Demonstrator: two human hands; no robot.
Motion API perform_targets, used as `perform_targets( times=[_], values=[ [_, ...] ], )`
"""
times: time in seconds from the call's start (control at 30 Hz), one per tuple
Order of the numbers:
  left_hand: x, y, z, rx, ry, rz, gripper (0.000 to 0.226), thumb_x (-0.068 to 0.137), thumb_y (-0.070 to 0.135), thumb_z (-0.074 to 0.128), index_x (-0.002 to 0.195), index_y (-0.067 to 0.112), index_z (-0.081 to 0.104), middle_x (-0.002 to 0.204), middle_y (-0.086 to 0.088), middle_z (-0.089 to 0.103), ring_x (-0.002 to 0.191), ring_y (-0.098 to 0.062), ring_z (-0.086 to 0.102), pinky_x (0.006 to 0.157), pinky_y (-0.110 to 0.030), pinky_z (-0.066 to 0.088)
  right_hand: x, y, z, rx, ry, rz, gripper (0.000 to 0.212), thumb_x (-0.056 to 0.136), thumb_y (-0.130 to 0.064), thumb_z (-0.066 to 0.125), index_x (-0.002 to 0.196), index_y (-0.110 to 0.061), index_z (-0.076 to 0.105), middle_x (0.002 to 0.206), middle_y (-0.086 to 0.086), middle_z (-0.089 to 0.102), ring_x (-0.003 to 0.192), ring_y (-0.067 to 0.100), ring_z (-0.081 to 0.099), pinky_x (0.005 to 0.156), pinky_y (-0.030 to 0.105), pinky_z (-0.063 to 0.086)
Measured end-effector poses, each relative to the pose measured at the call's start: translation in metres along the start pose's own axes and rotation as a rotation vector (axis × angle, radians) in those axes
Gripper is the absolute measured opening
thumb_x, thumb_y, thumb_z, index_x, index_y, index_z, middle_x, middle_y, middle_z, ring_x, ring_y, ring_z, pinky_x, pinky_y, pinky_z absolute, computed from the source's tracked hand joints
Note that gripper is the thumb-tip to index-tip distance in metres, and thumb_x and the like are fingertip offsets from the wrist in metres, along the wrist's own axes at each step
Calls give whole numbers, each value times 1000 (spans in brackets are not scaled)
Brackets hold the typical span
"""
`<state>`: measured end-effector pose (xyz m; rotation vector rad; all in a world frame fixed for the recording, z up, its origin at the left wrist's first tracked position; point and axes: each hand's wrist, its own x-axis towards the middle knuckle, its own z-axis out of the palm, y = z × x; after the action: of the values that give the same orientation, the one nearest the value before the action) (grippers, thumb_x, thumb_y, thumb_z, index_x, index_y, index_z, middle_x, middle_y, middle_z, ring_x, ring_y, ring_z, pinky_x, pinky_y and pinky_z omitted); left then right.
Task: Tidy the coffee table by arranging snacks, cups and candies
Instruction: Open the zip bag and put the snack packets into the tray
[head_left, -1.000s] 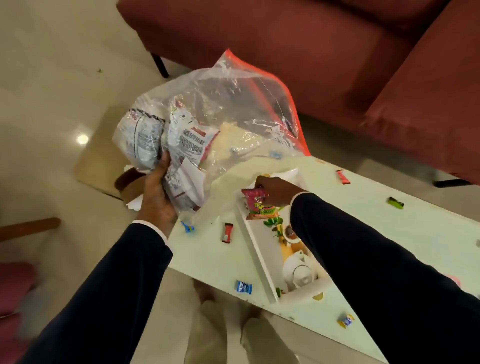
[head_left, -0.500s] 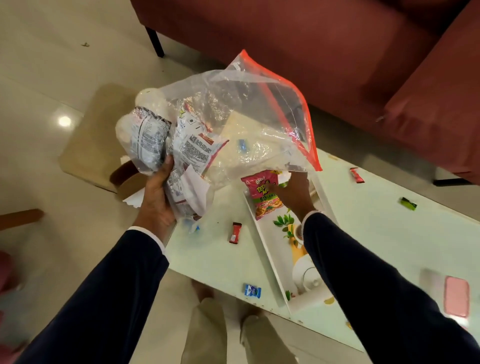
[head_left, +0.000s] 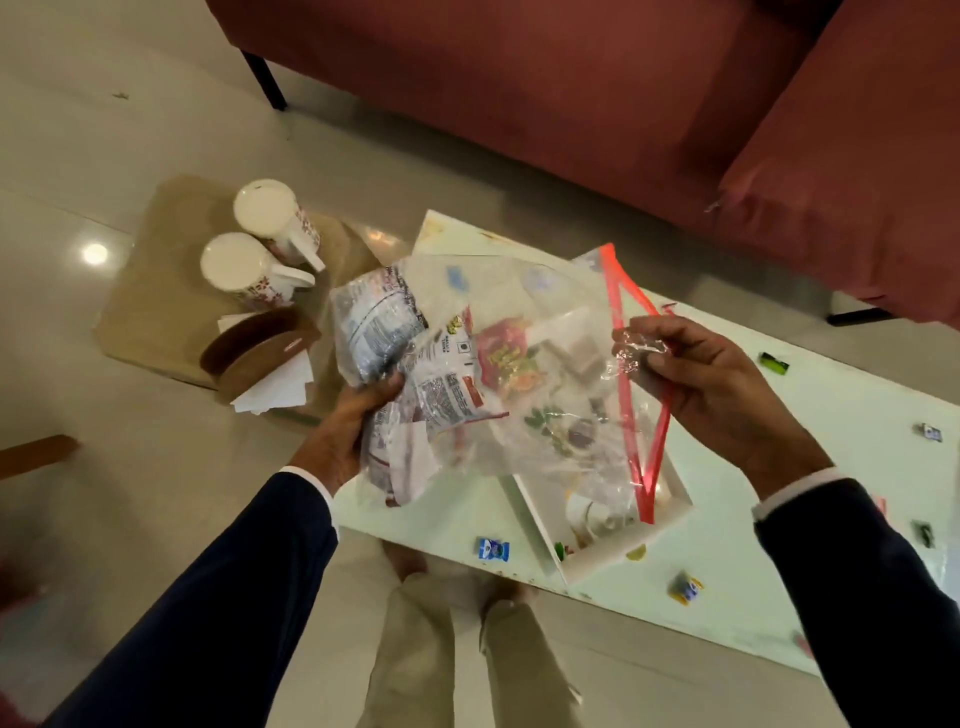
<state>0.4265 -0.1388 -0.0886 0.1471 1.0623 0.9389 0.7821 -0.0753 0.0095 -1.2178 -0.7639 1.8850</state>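
A clear plastic zip bag (head_left: 550, 374) with a red seal strip hangs over the white coffee table (head_left: 779, 519). My left hand (head_left: 348, 431) grips its bottom with several snack packets (head_left: 379, 327) inside. My right hand (head_left: 706, 384) pinches the bag's open mouth at the red strip. A pink snack packet (head_left: 506, 358) lies inside the bag. Under the bag sits a white tray (head_left: 613, 561) holding a small teapot. Loose candies lie on the table: a blue one (head_left: 492, 549), a yellow-blue one (head_left: 685, 588), a green one (head_left: 774, 362).
Two white mugs (head_left: 260, 260) with red patterns and a brown napkin holder (head_left: 260, 353) with white napkins stand on a low side table at the left. A red sofa (head_left: 571, 93) runs behind the coffee table. My legs show below, by the table's near edge.
My right hand carried the pink snack packet from the tray into the bag, released it and now grips the bag's mouth. The bag has dropped lower, uncovering the mugs.
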Motion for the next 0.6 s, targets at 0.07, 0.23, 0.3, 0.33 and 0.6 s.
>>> perform_targets(
  times=[0.07,0.23,0.3,0.33,0.6],
  values=[
    [-3,-8,10,-40,-59,-34,56,89,16,63,142,7,50,112,-13,76,97,-28,75,77,-40,62,-14,-5,1,245,-3,14,34,93,3,51,125,-9,56,135,16,65,125,32,64,94,38,58],
    [-3,-20,30,-10,-129,-65,42,86,19,65,127,9,63,107,-12,77,96,-28,76,74,-40,62,-33,15,6,455,-11,244,45,86,-11,66,129,-2,65,124,18,70,74,16,74,55,23,59],
    [-2,-21,40,50,-157,-59,44,80,21,79,121,10,68,106,-12,77,93,-27,76,74,-42,64,-29,29,17,57,-23,367,39,95,-1,53,132,-6,61,122,23,68,53,10,65,43,21,52],
    [-1,-21,44,80,-163,-60,53,71,25,89,119,12,70,106,-12,77,93,-27,76,75,-43,64,-27,31,25,-215,-104,314,37,95,3,52,129,-9,61,116,18,70,53,10,64,44,21,51],
    [9,-26,54,175,-103,-146,75,57,67,88,116,23,77,122,-13,73,107,-30,72,88,-45,61,-28,34,40,-1393,-200,-258,60,93,-17,70,148,-13,47,156,5,38,144,18,31,125,32,18]
  ],
)
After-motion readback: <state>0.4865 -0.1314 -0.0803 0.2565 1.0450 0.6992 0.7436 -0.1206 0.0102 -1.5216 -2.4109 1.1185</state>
